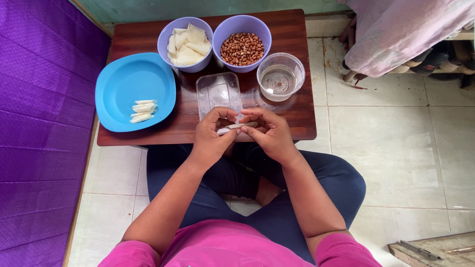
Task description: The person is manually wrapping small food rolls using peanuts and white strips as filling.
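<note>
My left hand (212,136) and my right hand (269,132) meet at the near edge of the low wooden table (148,37), both pinching a small pale rolled wrapper (241,125) between fingertips. Just beyond them lies a clear rectangular plastic tray (218,93). A blue plate (126,84) at the left holds three finished white rolls (142,111). Behind stand a lilac bowl of flat wrapper pieces (187,44), a lilac bowl of peanuts (242,48) and a clear round bowl of water (280,76).
A purple quilted mat (39,123) lies along the left. Tiled floor (396,148) spreads to the right. Pinkish cloth (401,29) hangs over shoes at the top right. A wooden board (435,249) sits at the bottom right.
</note>
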